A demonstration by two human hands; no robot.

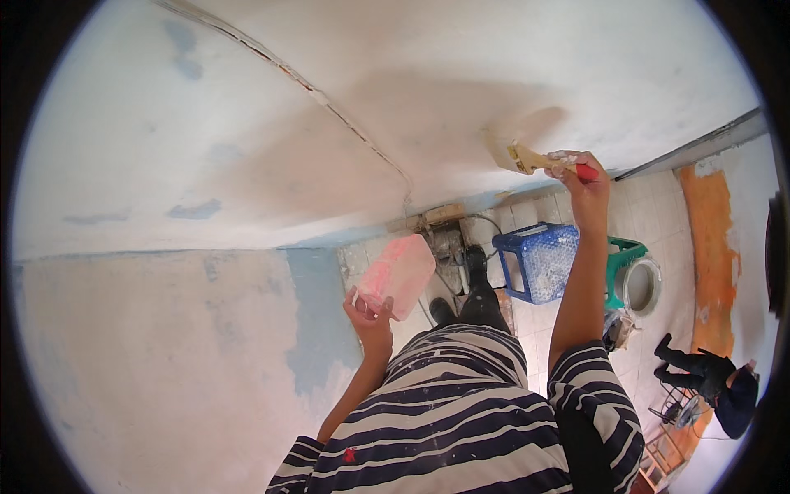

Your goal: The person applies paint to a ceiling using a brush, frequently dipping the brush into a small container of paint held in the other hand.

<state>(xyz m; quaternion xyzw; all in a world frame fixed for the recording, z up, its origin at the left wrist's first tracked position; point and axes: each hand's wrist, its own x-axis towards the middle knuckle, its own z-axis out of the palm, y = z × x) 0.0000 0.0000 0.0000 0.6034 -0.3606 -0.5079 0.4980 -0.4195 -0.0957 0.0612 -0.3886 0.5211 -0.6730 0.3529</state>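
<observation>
My right hand (578, 173) is closed on the red handle of a wide paintbrush (514, 152), whose pale bristles are at the white wall (378, 107) above; whether they touch it I cannot tell for sure. My left hand (370, 317) grips a pink, paint-smeared plastic container (399, 272) by its near end, lower down and left of the brush. A long crack runs across the wall toward its base. My striped shirt and dark-clad legs show below.
A blue stool (535, 259) and a green stool (617, 255) bearing a grey bucket (642, 286) stand on the tiled floor (658, 206) to the right. A person in dark clothes (712, 379) is near the orange-patched wall (704, 222). A patchy side wall (164, 346) fills the left.
</observation>
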